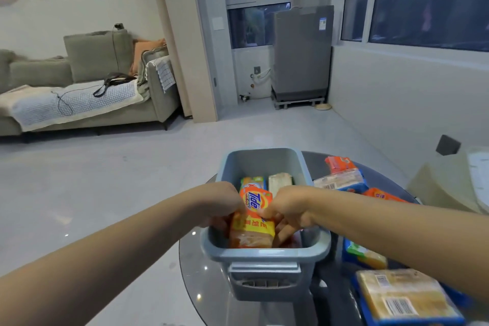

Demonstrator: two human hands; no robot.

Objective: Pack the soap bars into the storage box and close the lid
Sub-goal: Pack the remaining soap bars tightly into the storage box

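Both hands are in the grey storage box (pixel 264 251) now, left hand (pixel 219 206) and right hand (pixel 287 209) pinching an orange Tide soap bar (pixel 252 222) at its near end. Two bars lie at the far end; several soap packs (pixel 341 180) wait on the tabletop (pixel 201 272) to the right. No lid in sight.

head: worn on person | faces forward and down | close over storage box (pixel 265 251) on counter (pixel 201 280) | wide-angle

Grey-blue storage box (pixel 264 253); orange and yellow soap bar wrapper (pixel 252 219) with blue lettering; olive-green sofa (pixel 98 61); white-and-blue checked throw (pixel 74 103); grey washing machine (pixel 301 53); blue-edged soap pack (pixel 404 296) with barcode.
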